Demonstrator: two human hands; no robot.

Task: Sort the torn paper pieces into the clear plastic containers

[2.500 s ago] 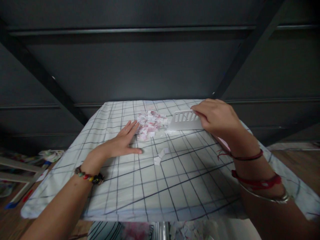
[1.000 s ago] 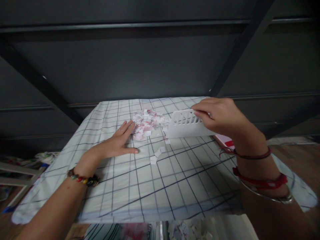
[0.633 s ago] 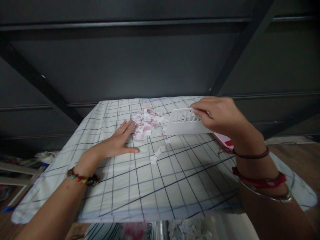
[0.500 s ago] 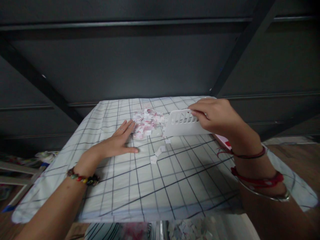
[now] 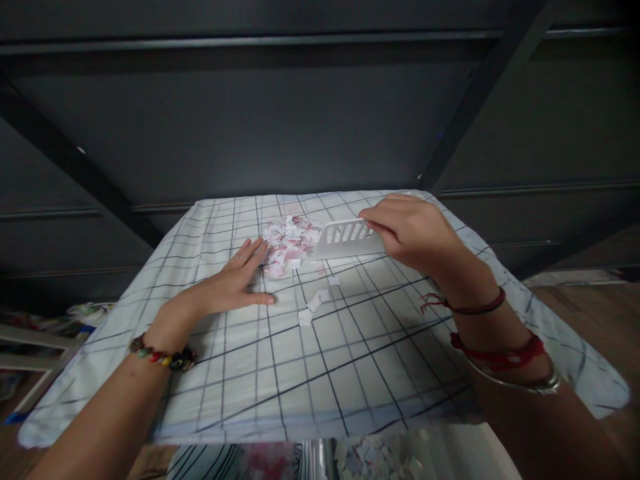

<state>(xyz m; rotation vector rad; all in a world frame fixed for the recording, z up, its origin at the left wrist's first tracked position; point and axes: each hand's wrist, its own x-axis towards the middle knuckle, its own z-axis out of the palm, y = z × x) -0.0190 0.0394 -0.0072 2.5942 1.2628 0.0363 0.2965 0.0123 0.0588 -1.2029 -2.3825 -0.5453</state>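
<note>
A pile of torn paper scraps (image 5: 287,241), white with pink and red, lies on the checked tablecloth (image 5: 250,360). My left hand (image 5: 233,283) rests flat beside the pile's left side, fingers spread and fingertips touching its edge. In my right hand (image 5: 413,230) is a white plastic dustpan-like plate (image 5: 345,243) with a row of slots, gripped by its upper edge between thumb and fingers. The plate's left end meets the right side of the pile. Several loose white scraps (image 5: 314,307) lie nearer to me.
Below the table's front edge stands a container of paper scraps (image 5: 373,457), beside a striped cloth or bag (image 5: 205,460). A dark panelled wall (image 5: 300,120) rises behind the table. To the left is a white wooden frame (image 5: 37,347).
My right hand has pushed the slotted plate left and slightly away from me, against the pile. A pink item near my right wrist is now out of sight. My left hand stays nearly still.
</note>
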